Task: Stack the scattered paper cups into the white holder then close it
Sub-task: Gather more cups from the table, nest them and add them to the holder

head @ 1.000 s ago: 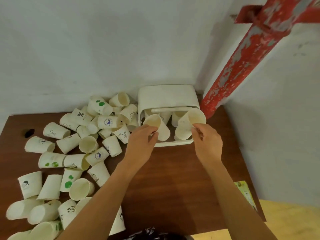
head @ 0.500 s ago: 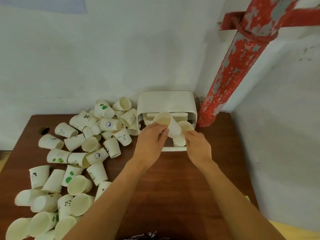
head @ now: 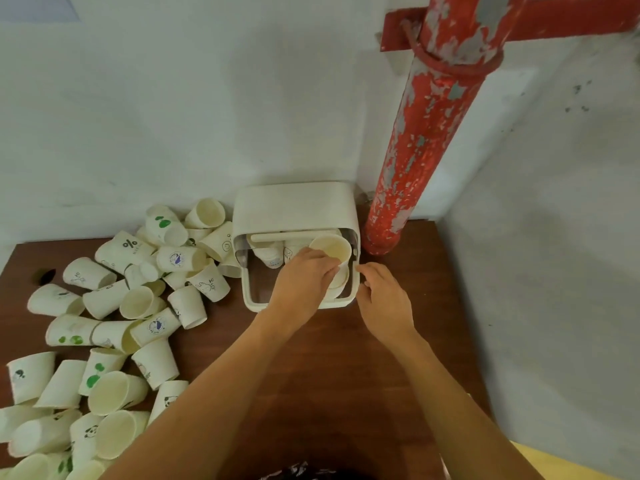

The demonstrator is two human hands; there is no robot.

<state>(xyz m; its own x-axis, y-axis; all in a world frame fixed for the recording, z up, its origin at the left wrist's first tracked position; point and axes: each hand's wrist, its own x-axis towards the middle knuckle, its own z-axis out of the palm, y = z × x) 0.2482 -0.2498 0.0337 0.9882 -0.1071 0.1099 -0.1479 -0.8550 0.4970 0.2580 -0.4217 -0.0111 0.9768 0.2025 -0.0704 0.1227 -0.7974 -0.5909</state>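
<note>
1. Nearest you, your two bare forearms reach forward over the dark brown wooden table [head: 311,358].
2. To your left, the scattered white paper cups [head: 114,327] lie mostly on their sides in a loose heap, some printed with green leaves or small blue marks (one shows a percent sign).
3. Your right hand [head: 382,299] hovers just beside the holder's front right corner; its fingers [head: 363,270] are loosely curled and hold nothing.
4. Your left hand [head: 301,282] is inside the open box, its fingers [head: 323,263] curled round the cream paper cup [head: 331,249], which tilts with its mouth toward you over the right-hand stack.
5. The white rectangular plastic holder [head: 298,206] stands at the back of the table, lid raised, with more cups nested behind a thin white bar [head: 266,237]; I cannot tell how many.
6. Just beside the holder, on its right, a peeling red-painted metal pipe [head: 426,133] rises in the corner of the pale walls [head: 156,98].
</note>
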